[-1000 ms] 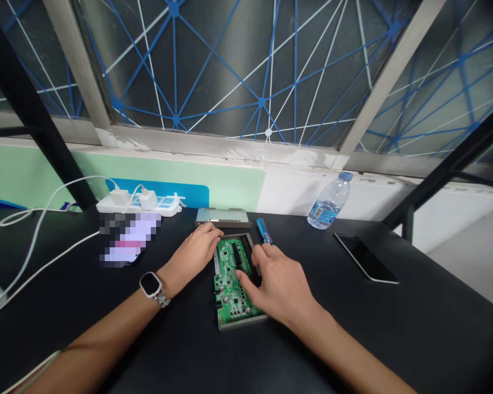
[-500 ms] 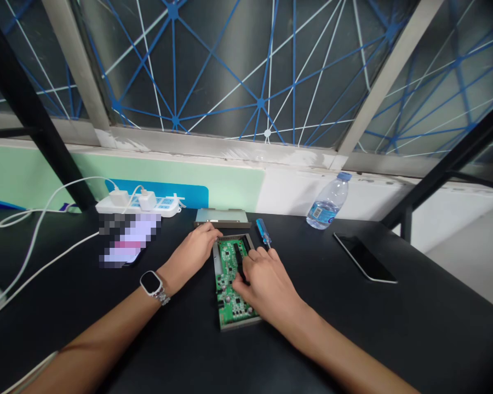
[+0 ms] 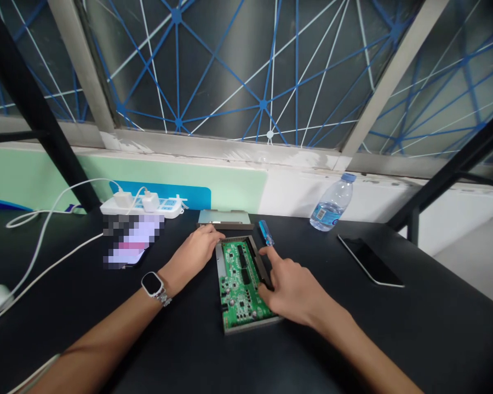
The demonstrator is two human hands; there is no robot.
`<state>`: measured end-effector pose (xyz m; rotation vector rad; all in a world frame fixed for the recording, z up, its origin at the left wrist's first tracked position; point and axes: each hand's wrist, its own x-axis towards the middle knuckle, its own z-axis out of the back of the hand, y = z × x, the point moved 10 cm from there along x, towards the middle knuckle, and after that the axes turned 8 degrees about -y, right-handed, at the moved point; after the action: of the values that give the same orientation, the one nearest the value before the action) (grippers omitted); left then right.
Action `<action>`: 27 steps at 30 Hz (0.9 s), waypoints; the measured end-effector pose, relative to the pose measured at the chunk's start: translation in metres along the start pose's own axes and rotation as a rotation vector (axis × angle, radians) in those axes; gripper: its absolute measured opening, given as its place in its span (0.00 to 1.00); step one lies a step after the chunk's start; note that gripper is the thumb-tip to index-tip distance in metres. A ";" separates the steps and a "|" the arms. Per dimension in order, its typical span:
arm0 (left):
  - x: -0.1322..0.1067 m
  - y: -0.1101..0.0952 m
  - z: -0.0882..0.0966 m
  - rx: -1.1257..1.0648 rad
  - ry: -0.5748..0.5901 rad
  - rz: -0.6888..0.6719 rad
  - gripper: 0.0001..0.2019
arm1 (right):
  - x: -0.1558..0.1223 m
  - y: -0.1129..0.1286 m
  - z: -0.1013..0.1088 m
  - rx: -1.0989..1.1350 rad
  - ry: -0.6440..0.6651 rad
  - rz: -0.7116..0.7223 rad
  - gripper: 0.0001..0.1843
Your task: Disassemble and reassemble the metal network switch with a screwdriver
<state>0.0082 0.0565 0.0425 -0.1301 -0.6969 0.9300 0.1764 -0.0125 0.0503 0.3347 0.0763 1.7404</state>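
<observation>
A green circuit board [image 3: 240, 284] lies in a shallow grey metal case [image 3: 218, 268] on the black table [image 3: 394, 339]. My left hand [image 3: 195, 253], with a watch [image 3: 152, 283] on its wrist, rests on the case's far left corner, fingers curled over the edge. My right hand [image 3: 290, 285] grips the case's right rim, thumb on the inner side, index finger stretched toward a blue-handled screwdriver [image 3: 265, 232] just behind.
A grey metal cover plate [image 3: 224, 218] lies behind the case. A power strip [image 3: 143, 206] with white chargers and cables sits at back left, beside a blurred phone [image 3: 131, 241]. A water bottle [image 3: 332, 202] and a dark phone [image 3: 370, 260] are at right.
My right hand has come off the middle of the board and moved to the case's right rim. The board shows more fully. My left hand has stayed put.
</observation>
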 end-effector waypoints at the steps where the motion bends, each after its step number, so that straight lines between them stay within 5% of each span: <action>1: 0.000 0.000 0.001 0.006 0.001 0.004 0.18 | -0.001 0.001 -0.004 0.030 0.033 0.011 0.32; 15: 0.002 0.013 0.017 0.112 -0.022 0.019 0.17 | -0.006 0.023 -0.026 0.304 0.073 0.075 0.40; 27: 0.003 0.011 0.018 0.141 -0.010 0.020 0.17 | -0.003 0.018 -0.026 0.105 0.031 -0.011 0.42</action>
<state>-0.0091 0.0618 0.0533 -0.0080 -0.6380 0.9962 0.1532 -0.0154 0.0289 0.3831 0.1918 1.7343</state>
